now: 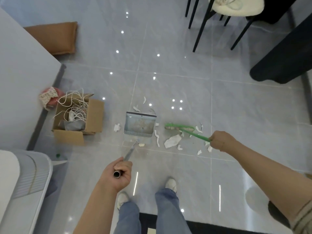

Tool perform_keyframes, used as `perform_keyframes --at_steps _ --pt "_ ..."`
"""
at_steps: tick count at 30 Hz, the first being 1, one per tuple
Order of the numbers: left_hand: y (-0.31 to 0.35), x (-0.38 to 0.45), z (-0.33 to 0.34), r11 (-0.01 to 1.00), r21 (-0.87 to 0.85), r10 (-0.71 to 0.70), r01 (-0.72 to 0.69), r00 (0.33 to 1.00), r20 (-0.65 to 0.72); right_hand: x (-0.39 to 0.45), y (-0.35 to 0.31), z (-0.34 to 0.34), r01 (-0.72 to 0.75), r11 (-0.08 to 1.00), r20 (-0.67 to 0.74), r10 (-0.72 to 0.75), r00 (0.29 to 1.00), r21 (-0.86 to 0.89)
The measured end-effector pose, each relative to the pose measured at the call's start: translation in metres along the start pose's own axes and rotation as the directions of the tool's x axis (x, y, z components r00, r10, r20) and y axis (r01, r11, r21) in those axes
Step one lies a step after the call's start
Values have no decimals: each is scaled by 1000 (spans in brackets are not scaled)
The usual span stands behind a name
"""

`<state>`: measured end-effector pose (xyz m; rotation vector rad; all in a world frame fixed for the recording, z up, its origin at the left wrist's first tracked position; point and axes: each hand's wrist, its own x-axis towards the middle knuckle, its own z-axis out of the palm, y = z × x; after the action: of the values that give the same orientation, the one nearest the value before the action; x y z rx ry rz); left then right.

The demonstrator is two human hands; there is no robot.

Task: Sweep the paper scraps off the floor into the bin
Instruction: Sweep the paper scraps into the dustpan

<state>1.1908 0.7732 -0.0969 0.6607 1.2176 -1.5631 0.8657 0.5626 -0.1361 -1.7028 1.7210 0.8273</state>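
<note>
Paper scraps (172, 141) between dustpan (139, 126) and broom (179, 127), left hand (118, 174) gripping dustpan handle, right hand (219, 141) gripping broom handle

The glossy grey tile floor (185, 68) carries scattered white paper scraps (172, 141) around a metal dustpan (139, 126) and a green broom (179, 127); an open cardboard box (79, 115) stands left of them. A flat brown bag (54, 38) lies farther off; black chair legs (199, 29) stand beyond.

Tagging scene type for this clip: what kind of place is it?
Probably a home dining or living area: glossy grey floor tiles, a black-legged chair with a cream seat, and a cardboard box of cords. The left hand holds a dustpan, the right hand a green broom.
</note>
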Motion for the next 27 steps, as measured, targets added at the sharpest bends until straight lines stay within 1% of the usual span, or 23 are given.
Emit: perform_keyframes --at_steps 5,9,11,14,18,21,27 --pt "4 -13 -25 996 -89 14 -13 1000 12 -5 -30 6 89 994 3 -89 996 -62" --pt "2 -23 -42 994 -107 29 -28 999 13 -7 -60 41 119 993 36 -119 992 -21" --pt "0 -25 -46 994 -100 34 -33 999 6 -16 -64 61 116 992 51 -114 992 -45" --pt "-3 -27 -50 995 -80 50 -51 999 -23 -31 -52 79 97 985 58 -90 994 -141" --pt "-6 -30 -58 996 -72 49 -53 997 -57 -46 -19 70 84 973 60 -73 996 -216" --pt "-8 -27 -69 998 -52 29 -33 996 -83 -51 4 53 79 979 36 -74 997 -190" --pt "-14 -17 -89 999 2 -33 34 988 -152 -58 36 37 46 997 -18 -47 999 -59"
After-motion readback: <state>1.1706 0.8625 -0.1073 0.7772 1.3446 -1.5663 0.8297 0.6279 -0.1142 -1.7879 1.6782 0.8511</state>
